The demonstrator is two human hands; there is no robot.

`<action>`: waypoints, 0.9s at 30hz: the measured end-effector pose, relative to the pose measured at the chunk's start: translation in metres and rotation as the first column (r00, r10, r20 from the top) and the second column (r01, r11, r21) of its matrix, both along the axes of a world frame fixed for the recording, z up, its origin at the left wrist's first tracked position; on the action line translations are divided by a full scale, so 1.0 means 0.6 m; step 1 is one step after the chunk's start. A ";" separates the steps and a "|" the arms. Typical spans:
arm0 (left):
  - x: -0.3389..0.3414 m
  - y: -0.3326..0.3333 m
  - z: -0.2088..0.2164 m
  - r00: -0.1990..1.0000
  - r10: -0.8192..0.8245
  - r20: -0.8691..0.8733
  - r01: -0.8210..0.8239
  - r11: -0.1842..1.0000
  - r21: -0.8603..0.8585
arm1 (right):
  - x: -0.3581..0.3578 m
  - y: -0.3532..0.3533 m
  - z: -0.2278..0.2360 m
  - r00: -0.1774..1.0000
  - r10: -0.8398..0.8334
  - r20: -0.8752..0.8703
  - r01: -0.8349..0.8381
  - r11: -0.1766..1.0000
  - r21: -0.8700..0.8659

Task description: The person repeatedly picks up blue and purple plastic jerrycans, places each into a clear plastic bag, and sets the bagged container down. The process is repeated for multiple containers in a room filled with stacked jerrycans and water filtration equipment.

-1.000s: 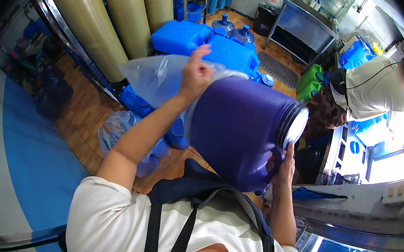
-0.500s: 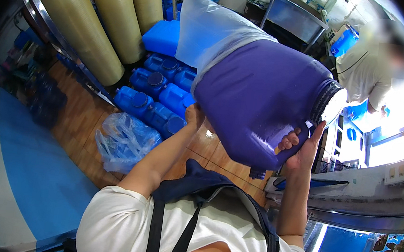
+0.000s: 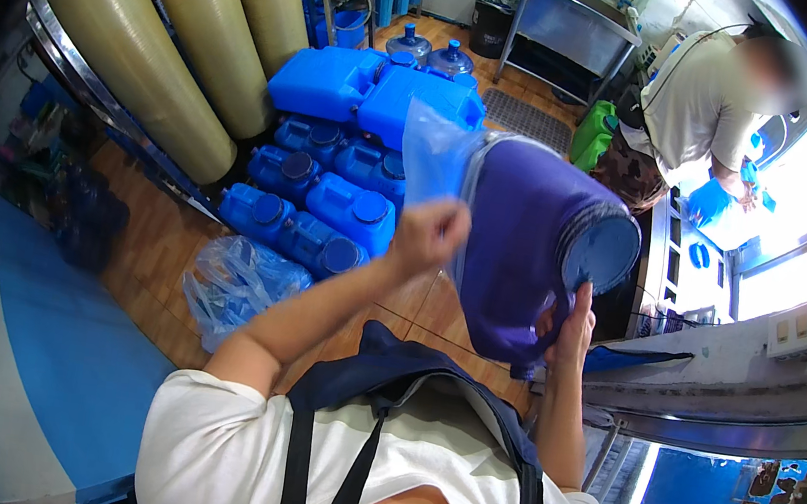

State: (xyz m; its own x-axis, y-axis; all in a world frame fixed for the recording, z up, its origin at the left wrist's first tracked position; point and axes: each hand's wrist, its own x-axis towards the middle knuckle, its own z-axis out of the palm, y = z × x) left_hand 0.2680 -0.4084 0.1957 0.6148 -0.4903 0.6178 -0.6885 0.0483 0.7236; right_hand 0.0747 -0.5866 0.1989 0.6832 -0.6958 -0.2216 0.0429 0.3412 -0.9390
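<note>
"Brown tiled floor point(image 3: 417, 306) is running beneath everything, tan cylinders point(image 3: 145, 59) are leaning at ten o'clock, and a co-worker point(image 3: 700, 92) is bending at two. Where is the work happening?"

"Toward half past two: the purple jug point(image 3: 516, 226) is hanging tilted above the floor, its dark cap point(image 3: 603, 253) facing three o'clock. Blue jugs point(image 3: 322, 82) are standing clustered around eleven."

"What are the hands doing?"

"The right hand point(image 3: 570, 328) is curling its fingers through the handle point(image 3: 558, 309), its thumb pressing beside the cap. The left hand point(image 3: 428, 239) is hovering on the jug's nine o'clock side, near the clear bag point(image 3: 438, 156). Those fingers are blurring, so I cannot tell whether they are pinching the bag."

"Which step are we seeing, then?"

"I'm judging that the person is working the bag at the jug's far end; whether on or off, I'm not managing to tell."

"And what is the next move calling for?"

"Probably a steady right grip bearing the jug, with left fingertips catching the bag's edge at the jug's ten o'clock and easing it evenly."
</note>
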 end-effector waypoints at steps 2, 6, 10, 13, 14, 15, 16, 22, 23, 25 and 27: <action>0.092 -0.065 0.009 0.978 0.208 0.008 -0.206 0.975 -0.084 | -0.038 -0.015 -0.038 0.998 0.035 0.042 -0.033 0.998 -0.049; 0.197 -0.140 -0.033 0.959 0.258 0.116 -0.281 0.815 0.508 | -0.089 -0.025 -0.068 0.988 0.134 0.081 -0.121 0.982 -0.144; 0.186 -0.170 -0.032 0.951 0.250 0.183 -0.301 0.610 0.733 | -0.109 -0.030 -0.085 0.982 0.154 0.111 -0.146 0.986 -0.077; 0.146 -0.191 -0.038 0.963 0.244 0.113 -0.254 0.683 0.685 | -0.105 -0.036 -0.085 0.987 0.138 0.081 -0.133 0.989 -0.064; 0.123 -0.203 -0.024 0.984 0.166 0.070 -0.174 0.771 0.612 | -0.099 -0.046 -0.088 0.982 0.176 0.063 -0.170 0.982 -0.080; 0.091 -0.207 0.000 0.996 0.080 0.038 -0.088 0.845 0.527 | -0.099 -0.054 -0.094 0.976 0.210 0.047 -0.205 0.974 -0.099; 0.064 -0.205 0.032 0.998 0.055 -0.006 -0.045 0.867 0.495 | -0.095 -0.059 -0.095 0.969 0.245 0.022 -0.241 0.964 -0.113; 0.053 -0.067 0.106 0.354 -0.302 -0.885 0.427 0.894 -0.135 | -0.081 -0.109 -0.066 0.798 0.513 0.315 -0.510 0.854 -0.100; 0.025 -0.045 0.129 0.236 -0.301 -0.924 0.443 0.880 -0.173 | -0.077 -0.142 -0.109 0.735 0.312 0.602 -0.393 0.920 0.003; -0.011 -0.017 0.130 0.033 -0.364 -0.931 0.385 0.864 -0.324 | -0.035 -0.166 -0.201 0.942 -0.269 0.202 0.171 0.900 0.401; 0.008 0.011 0.082 -0.155 -0.550 -0.820 0.367 0.739 -0.565 | 0.023 -0.124 -0.275 0.995 -0.050 0.090 0.014 0.933 0.360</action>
State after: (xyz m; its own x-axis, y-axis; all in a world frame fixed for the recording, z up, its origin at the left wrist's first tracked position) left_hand 0.2727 -0.4019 0.2451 0.2908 -0.9409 -0.1734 0.7883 0.1329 0.6008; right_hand 0.0882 -0.6611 0.0336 0.6923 -0.6039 -0.3950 0.1430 0.6514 -0.7452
